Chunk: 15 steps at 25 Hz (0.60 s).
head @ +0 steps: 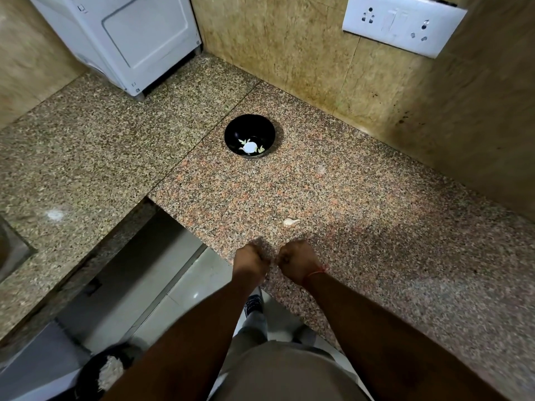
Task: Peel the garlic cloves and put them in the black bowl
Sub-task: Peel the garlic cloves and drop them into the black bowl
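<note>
Left hand: curled at counter edge; whether it pinches anything can't be told.
Right hand: curled likewise, contents hidden.
Garlic clove: unpeeled, just beyond right hand, tail pointing right.
Black bowl: well beyond, holding peeled cloves.

both hands sit knuckles-up with fingers curled under, so whatever the left hand or right hand may pinch between them is hidden. far beyond the hands, small pale pieces in the black bowl are too small to tell as cloves or painted pattern. the sink, far left of the hands, is cut off by the edge.
</note>
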Tool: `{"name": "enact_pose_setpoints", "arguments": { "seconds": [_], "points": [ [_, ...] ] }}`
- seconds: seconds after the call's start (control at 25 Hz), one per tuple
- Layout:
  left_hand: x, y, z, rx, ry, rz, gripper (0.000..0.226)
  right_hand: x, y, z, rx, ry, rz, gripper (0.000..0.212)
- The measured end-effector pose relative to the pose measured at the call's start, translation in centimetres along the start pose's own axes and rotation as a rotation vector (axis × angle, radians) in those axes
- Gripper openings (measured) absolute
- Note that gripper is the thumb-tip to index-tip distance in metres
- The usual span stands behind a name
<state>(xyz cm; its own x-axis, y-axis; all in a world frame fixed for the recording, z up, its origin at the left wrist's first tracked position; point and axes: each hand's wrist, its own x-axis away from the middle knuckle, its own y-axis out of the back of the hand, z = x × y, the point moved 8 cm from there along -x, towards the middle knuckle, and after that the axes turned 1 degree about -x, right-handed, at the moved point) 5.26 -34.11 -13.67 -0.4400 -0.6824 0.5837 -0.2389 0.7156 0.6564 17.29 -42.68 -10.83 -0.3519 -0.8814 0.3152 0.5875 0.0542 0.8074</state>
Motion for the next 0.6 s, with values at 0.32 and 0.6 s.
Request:
{"name": "enact_pose_setpoints", "arguments": {
  "seconds": [0.32,0.6],
  "points": [
    [-0.84,-0.82,0.94,0.036,0.079,0.007,0.005,0.13,0.16,0.22,0.021,0.006,-0.021,0.011],
    [0.14,-0.06,0.13,0.018,0.067,0.011,0.01,0.57,0.18,0.04,-0.04,-0.077,0.011,0.011]
  ]
}}
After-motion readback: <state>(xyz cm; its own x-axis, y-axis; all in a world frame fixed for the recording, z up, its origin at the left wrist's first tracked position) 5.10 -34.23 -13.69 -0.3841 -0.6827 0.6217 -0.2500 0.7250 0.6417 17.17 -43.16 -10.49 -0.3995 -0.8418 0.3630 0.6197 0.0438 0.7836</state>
